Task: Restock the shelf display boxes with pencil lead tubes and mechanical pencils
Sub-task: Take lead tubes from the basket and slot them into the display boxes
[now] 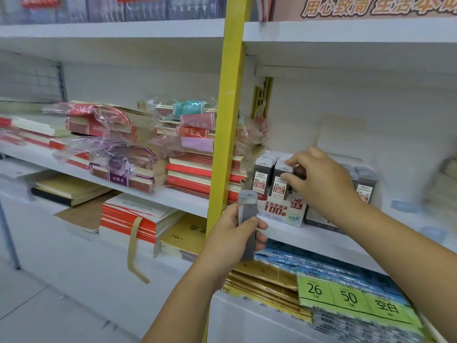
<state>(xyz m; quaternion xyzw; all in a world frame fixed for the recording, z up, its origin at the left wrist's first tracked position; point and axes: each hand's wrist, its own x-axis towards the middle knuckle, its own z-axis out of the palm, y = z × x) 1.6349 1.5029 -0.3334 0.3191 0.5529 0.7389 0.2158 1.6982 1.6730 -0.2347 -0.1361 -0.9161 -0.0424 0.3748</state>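
Restocking lead tubes: the right hand (319, 179), its grip pinching a dark tube (299, 172), works at the display box (282, 214) on the shelf's (309, 235) front edge. The left hand (230, 231) grips a grey lead tube (247, 219), probably next to slot in upright.

— What's mid-frame on your left?
— Wrapped notebooks (138, 144) stacked on a white shelf (181, 198), left of the yellow post (228, 107).
— And lower right?
— You've a green sign (346, 297) reading 26 and 50, lying over blue packs (296, 258), gold packs (262, 278) just left. Upper right, a banner (371, 6).
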